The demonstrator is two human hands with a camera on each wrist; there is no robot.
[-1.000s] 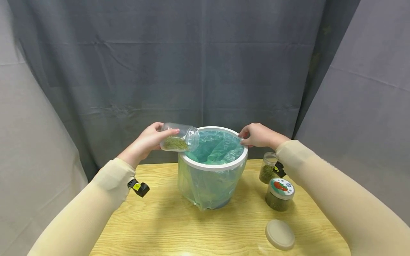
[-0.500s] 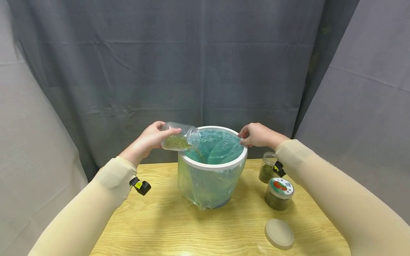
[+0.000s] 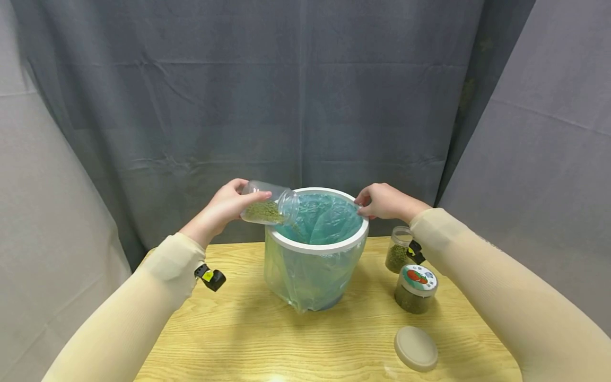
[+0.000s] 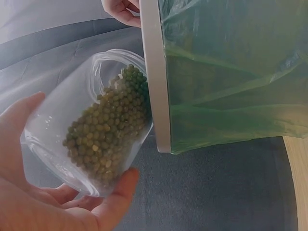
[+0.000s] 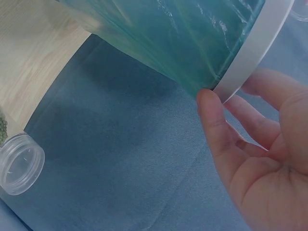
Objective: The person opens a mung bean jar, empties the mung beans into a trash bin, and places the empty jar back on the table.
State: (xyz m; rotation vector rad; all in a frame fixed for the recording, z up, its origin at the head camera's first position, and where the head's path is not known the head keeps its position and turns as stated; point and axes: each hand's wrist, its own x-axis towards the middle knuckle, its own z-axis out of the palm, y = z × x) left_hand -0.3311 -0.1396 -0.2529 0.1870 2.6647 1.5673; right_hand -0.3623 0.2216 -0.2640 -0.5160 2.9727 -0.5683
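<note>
My left hand grips a clear plastic jar from its base end, thumb along the side. The jar lies tipped with its open mouth over the left rim of a white-rimmed trash bin. Small green beans, like mung beans, lie along its lower side, and a few fall from the mouth into the bin. A translucent green trash bag lines the bin and hangs over its outside. At the right rim, my right hand pinches the bin's edge between thumb and fingers.
On the right of the wooden table stand an open jar of green beans, partly behind my right wrist, and a lidded jar with a tomato picture on top. A beige lid lies nearer me. Grey curtains surround the table.
The jar in my left hand has shifted slightly right and tipped more mouth-down. Beans have slid to its mouth and begun falling into the bin. My right hand has stayed at the rim.
</note>
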